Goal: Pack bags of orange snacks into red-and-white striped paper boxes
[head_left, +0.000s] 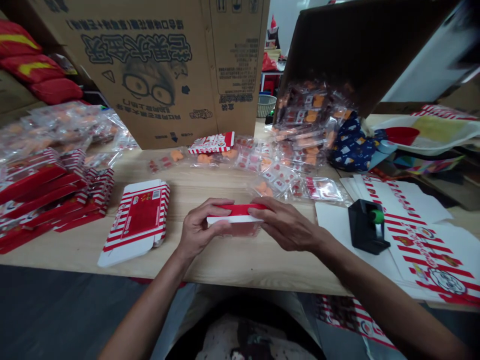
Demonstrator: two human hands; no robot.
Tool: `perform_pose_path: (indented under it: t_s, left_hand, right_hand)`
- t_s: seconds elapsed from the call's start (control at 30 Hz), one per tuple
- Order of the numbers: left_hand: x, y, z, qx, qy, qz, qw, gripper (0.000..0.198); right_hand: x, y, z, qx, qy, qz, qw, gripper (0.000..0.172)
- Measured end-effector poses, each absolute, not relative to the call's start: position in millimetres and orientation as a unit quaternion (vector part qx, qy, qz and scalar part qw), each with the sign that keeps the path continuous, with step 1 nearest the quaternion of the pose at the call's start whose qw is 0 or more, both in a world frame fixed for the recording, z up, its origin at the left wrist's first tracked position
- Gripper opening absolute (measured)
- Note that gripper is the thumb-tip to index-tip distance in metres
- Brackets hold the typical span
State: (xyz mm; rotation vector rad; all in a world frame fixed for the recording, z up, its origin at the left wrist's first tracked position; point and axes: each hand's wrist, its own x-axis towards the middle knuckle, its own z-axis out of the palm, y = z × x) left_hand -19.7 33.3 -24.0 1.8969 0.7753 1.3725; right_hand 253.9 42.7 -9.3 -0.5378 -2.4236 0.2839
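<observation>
Together, both hands (198,225) (288,226) hold a red-and-white box (238,218) by its ends, which they largely hide.

Carton (202,90): large, brown cardboard, cartoon face with glasses printed, back of desk (232,270).
Cloth bundle (352,142): navy, patterned, right side.
Red bowl (401,135): right of bundle.
Red packs (33,76): yellow-striped, stacked, far left.
Basket (266,106): mesh, background.

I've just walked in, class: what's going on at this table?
A person's left hand and right hand grip opposite ends of a red and white box over the table. To the left, a striped carton lies with a white flap sticking out. Clear packets are heaped beyond; a black tape dispenser stands on the right.
</observation>
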Motion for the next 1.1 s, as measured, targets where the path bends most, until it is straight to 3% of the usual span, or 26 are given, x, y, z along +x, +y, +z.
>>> perform_pose_path:
  t_s: [0.2,0.47,0.67,0.87,1.0,1.1]
  left_hand:
    - [0,18,-31,0.624,0.427,0.577,0.309,0.041]
    - [14,16,-40,0.571,0.458,0.633,0.254,0.028]
    - [15,18,-35,0.593,0.43,0.637,0.239,0.016]
    - [1,24,-30,0.692,0.296,0.604,0.263,0.016]
    - [-15,30,-28,0.765,0.267,0.558,0.178,0.02]
    - [-22,32,-22,0.801,0.259,0.526,0.125,0.023]
  right_hand:
    - [243,33,22,-0.285,-0.874,0.289,0.269,0.035]
    - [235,44,7,-0.27,-0.917,0.116,0.271,0.027]
    - [237,46,23,-0.306,-0.9,0.17,0.26,0.023]
    - [245,44,12,-0.233,-0.918,0.11,0.301,0.013]
    - [251,42,-1,-0.19,-0.929,0.057,0.311,0.027]
    - [251,37,-9,-0.202,-0.899,0.072,0.381,0.034]
